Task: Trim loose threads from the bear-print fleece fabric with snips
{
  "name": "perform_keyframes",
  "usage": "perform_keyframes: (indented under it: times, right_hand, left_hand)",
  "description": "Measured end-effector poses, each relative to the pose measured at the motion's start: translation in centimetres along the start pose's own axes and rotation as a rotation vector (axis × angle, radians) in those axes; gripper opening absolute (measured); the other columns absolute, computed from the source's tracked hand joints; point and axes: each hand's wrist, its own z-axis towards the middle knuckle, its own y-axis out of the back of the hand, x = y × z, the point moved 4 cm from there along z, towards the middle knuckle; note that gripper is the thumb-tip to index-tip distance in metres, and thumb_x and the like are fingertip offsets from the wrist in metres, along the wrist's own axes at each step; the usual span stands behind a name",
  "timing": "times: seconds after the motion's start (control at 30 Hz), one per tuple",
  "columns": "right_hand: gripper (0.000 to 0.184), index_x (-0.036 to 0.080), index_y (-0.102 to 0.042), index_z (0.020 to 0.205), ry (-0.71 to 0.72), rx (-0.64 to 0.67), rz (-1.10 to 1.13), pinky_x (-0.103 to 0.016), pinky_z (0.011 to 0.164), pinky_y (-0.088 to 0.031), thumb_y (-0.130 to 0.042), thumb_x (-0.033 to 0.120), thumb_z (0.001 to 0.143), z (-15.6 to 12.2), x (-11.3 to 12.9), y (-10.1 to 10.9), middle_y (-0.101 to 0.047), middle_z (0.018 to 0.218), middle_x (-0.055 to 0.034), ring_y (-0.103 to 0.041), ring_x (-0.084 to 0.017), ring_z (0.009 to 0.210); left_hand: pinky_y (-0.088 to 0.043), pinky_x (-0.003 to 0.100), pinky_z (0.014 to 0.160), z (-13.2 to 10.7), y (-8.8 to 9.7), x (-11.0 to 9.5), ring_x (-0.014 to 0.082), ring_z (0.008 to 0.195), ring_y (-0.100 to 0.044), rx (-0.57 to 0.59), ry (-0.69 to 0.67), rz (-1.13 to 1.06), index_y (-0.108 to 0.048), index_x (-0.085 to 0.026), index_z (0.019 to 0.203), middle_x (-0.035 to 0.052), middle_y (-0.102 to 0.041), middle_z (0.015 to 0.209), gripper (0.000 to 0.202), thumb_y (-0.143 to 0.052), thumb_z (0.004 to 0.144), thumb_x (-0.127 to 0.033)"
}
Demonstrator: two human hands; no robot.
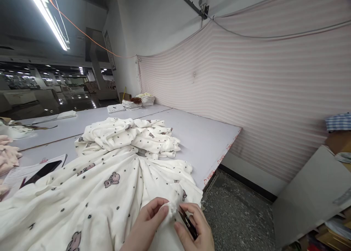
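White plush fabric (109, 203) printed with pinkish bears and small dark marks spreads over the near part of the table and off the bottom of the view. At its right side, my left hand (149, 221) pinches a gathered edge of the cloth between thumb and fingers. Close beside it, my right hand (196, 225) is closed around small dark thread snips (187, 221), whose blades point up and left toward the pinched edge. Whether the blades touch the cloth I cannot tell. Behind lies a bunched heap of the same fabric (109, 134).
The pale table (197, 126) ends at a taped right edge above a speckled floor (238, 210). A dark phone (45, 172) rests on papers at left, near pink fabric (8, 154). Folded stacks (145, 100) sit at the back. Striped cloth (246, 79) covers the wall.
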Motion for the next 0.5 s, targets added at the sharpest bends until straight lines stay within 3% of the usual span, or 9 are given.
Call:
perform_keyframes:
  times: [0.13,0.3,0.4,0.5]
  right_hand:
    - [0.013,0.024,-0.066,0.089,0.065,-0.010,-0.053,-0.020,0.072,-0.050,-0.059,0.034,0.085,0.3,0.2,-1.2,-0.067,0.085,-0.0024,-0.065,-0.017,0.080]
    - [0.020,0.022,-0.060,0.090,0.001,-0.011,-0.187,-0.020,0.056,-0.046,-0.046,0.036,0.091,0.9,0.4,-1.5,-0.067,0.070,-0.0008,-0.064,-0.015,0.058]
    - [0.023,0.022,-0.057,0.084,-0.047,0.017,-0.178,-0.020,0.055,-0.045,-0.044,0.039,0.092,1.3,0.6,-1.4,-0.064,0.065,-0.0001,-0.061,-0.015,0.056]
    - [0.024,0.021,-0.062,0.090,-0.125,0.043,-0.070,-0.020,0.064,-0.049,-0.056,0.043,0.085,1.5,0.4,-0.9,-0.067,0.074,-0.0018,-0.065,-0.017,0.068]
  left_hand:
    - [-0.043,0.026,0.072,0.1,0.0,0.3,0.0178,0.078,-0.056,0.035,0.010,-0.097,-0.066,-0.018,0.081,0.0004,-0.064,0.076,0.032,-0.068,0.072,-0.048]
    - [-0.041,0.028,0.071,-0.1,-0.1,0.0,0.0179,0.076,-0.054,0.086,-0.138,0.182,-0.063,-0.022,0.106,0.0005,-0.061,0.077,0.033,-0.063,0.078,-0.041]
    - [-0.038,0.026,0.066,-0.1,-0.3,-0.5,0.0156,0.070,-0.049,0.111,-0.116,0.255,-0.065,-0.019,0.085,-0.0003,-0.058,0.072,0.023,-0.060,0.080,-0.041]
    - [-0.036,0.023,0.063,0.1,-0.1,-0.6,0.0131,0.067,-0.045,0.088,-0.052,0.045,-0.061,-0.019,0.079,-0.0028,-0.053,0.069,0.027,-0.064,0.077,-0.045]
